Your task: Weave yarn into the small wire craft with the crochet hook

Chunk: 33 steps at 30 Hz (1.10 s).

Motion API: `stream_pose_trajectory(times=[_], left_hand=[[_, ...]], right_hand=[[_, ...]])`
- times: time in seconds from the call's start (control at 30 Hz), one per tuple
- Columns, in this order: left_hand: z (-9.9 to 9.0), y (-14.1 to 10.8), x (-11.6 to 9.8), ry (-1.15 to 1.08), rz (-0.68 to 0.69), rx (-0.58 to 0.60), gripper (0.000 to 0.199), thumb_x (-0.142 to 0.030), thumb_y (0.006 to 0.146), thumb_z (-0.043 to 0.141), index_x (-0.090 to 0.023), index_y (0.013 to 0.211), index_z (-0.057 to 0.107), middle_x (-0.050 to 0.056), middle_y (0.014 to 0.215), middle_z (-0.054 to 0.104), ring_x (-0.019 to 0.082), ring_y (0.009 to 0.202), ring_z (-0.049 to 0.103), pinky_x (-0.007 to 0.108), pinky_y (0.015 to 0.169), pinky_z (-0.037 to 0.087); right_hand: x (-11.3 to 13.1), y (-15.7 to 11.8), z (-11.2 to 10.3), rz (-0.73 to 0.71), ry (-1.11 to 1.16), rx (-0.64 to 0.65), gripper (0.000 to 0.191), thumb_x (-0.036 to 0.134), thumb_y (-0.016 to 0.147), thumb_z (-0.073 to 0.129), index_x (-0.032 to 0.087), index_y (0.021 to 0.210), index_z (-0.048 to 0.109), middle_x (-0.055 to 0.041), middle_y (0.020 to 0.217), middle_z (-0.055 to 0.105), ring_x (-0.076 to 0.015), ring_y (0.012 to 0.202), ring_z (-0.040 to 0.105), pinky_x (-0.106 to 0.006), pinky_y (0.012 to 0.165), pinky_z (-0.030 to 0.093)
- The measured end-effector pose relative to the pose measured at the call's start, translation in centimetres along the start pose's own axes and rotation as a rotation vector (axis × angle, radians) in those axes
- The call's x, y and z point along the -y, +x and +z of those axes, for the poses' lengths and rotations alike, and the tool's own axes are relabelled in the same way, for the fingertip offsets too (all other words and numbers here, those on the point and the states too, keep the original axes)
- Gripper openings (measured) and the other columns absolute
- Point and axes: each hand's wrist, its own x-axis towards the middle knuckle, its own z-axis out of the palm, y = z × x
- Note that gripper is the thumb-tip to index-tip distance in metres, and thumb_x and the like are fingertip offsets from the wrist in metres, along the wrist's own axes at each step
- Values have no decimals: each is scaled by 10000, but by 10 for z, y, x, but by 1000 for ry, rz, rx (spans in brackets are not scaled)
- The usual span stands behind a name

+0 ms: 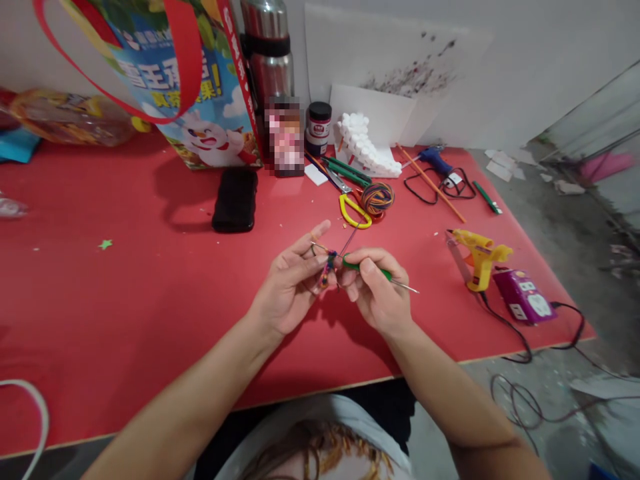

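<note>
My left hand pinches a small piece of multicoloured crochet work between thumb and fingers, with yarn looped over the raised index finger. In my right hand is a crochet hook with a green grip; its bare metal end points out to the right. The hook's other tip meets the crochet work, though the stitch itself is too small to make out. A strand of yarn runs from the hands up to a variegated yarn ball, which lies against yellow-handled scissors.
On the red table lie a black case, a yellow glue gun, a purple box and a blue glue gun with cords. Behind stand a gift bag, a steel flask, a dark jar and a white bumpy object.
</note>
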Motion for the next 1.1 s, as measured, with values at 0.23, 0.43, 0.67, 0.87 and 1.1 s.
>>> stream_pose_trajectory(times=[0.23,0.43,0.67,0.87,1.1], left_hand=[[-2,-1,3,125,223,6,678,-169,740,928,-248,1380,719,12,945,749,92,611,687,172,499,512],[-1,-1,8,157,271,-68,717,-140,721,946,-253,1390,715,-33,825,672,65,634,639,153,549,540],[-1,-6,13,202,293,-102,797,-163,764,925,-253,1495,620,-37,861,668,86,682,664,192,601,586],[5,-8,9,144,242,-97,786,-165,725,947,-222,1453,656,-34,833,652,77,670,637,169,583,540],[4,-8,8,151,231,-74,647,-216,786,914,-245,1397,705,-8,878,675,96,701,631,198,625,565]], right_hand=[[0,-1,-3,-17,-61,1,165,352,1021,698,239,1060,812,-2,753,760,-98,517,629,-259,537,473],[-5,-2,1,-23,-8,-32,152,343,1023,698,244,1042,812,3,759,753,-94,537,620,-261,573,492],[-9,-7,4,-54,-88,-107,178,358,1037,676,229,1055,798,-1,755,741,-100,574,613,-270,620,509],[-2,-4,3,-15,-31,-68,210,415,994,719,219,1016,789,-9,718,726,-103,510,568,-269,555,502],[3,0,4,52,53,-47,212,422,969,745,221,1022,783,-7,718,733,-85,474,528,-243,515,470]])
